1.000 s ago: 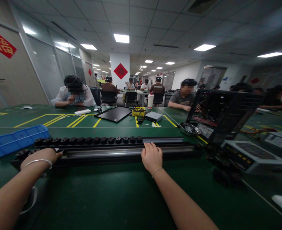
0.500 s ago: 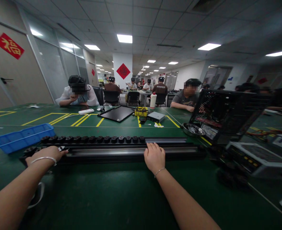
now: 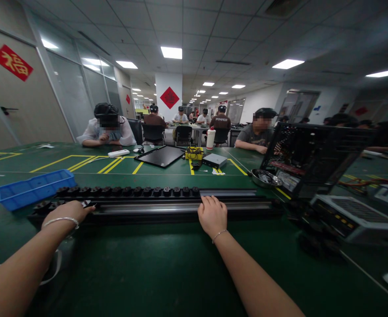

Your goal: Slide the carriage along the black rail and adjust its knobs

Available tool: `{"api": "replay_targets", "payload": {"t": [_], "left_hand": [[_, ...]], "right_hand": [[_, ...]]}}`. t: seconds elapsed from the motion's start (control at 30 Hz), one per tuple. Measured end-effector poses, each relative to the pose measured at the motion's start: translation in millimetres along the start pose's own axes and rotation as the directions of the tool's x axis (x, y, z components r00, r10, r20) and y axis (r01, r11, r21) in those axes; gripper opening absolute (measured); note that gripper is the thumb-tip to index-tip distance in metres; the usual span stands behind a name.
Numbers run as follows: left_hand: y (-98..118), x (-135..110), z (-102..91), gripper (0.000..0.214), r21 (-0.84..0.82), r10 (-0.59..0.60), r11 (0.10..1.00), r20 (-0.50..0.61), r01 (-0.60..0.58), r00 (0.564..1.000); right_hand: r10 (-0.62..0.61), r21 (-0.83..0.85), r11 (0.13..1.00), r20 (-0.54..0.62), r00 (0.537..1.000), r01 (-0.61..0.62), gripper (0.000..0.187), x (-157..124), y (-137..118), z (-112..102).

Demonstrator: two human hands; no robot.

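A long black rail (image 3: 167,207) lies across the green table (image 3: 154,268) in front of me. A second rail (image 3: 227,193) behind it carries a row of several black round pieces (image 3: 128,191). My right hand (image 3: 212,215) rests on the near rail near its middle, fingers curled over its top edge. My left hand (image 3: 70,212) lies at the rail's left end, fingers closed around a small black piece with a white tip (image 3: 87,204). Both wrists wear thin bracelets.
A blue plastic bin (image 3: 32,188) stands at the left. An open computer case (image 3: 312,156), a metal bowl (image 3: 263,178) and a grey box (image 3: 355,215) are at the right. Farther back lie a black panel (image 3: 162,156) and a yellow box (image 3: 194,153). Several people sit at the tables beyond.
The view shifted slightly left and down between the earliest frame and now. Both hands stay at the same places on the rail.
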State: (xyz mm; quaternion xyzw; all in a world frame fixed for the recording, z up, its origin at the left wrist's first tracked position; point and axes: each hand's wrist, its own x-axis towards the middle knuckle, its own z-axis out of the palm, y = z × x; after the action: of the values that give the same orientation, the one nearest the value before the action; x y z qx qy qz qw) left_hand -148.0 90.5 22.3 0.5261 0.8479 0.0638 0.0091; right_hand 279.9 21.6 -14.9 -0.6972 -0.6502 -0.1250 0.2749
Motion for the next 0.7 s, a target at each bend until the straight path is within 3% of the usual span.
{"api": "replay_targets", "payload": {"t": [0.03, 0.1, 0.37, 0.57, 0.7], "left_hand": [[-0.7, 1.2, 1.0, 0.047, 0.059, -0.004, 0.998, 0.083, -0.001, 0.997], [-2.0, 4.0, 3.0, 0.053, 0.119, -0.014, 0.993, 0.143, -0.003, 0.99], [-7.8, 16.1, 13.0, 0.064, 0.112, 0.038, 0.992, 0.168, -0.057, 0.985], [-6.4, 15.5, 11.8, 0.06, 0.096, 0.039, 0.994, 0.187, -0.058, 0.982], [-7.3, 14.1, 12.8, 0.056, 0.028, 0.043, 0.998, 0.144, -0.048, 0.989]], "right_hand": [[0.0, 0.001, 1.0, 0.0, 1.0, 0.0, 0.04, 0.2, 0.0, -0.4], [0.0, 0.002, 1.0, 0.002, 1.0, 0.0, 0.04, 0.4, -0.2, -1.2], [0.006, -0.006, 1.0, 0.001, 1.0, -0.006, 0.039, 0.1, -1.1, -2.0], [0.009, -0.004, 1.0, 0.004, 1.0, -0.009, 0.04, -0.1, -0.8, -1.1], [0.01, -0.017, 1.0, 0.011, 1.0, -0.01, 0.04, 0.1, -0.9, -1.3]]}}
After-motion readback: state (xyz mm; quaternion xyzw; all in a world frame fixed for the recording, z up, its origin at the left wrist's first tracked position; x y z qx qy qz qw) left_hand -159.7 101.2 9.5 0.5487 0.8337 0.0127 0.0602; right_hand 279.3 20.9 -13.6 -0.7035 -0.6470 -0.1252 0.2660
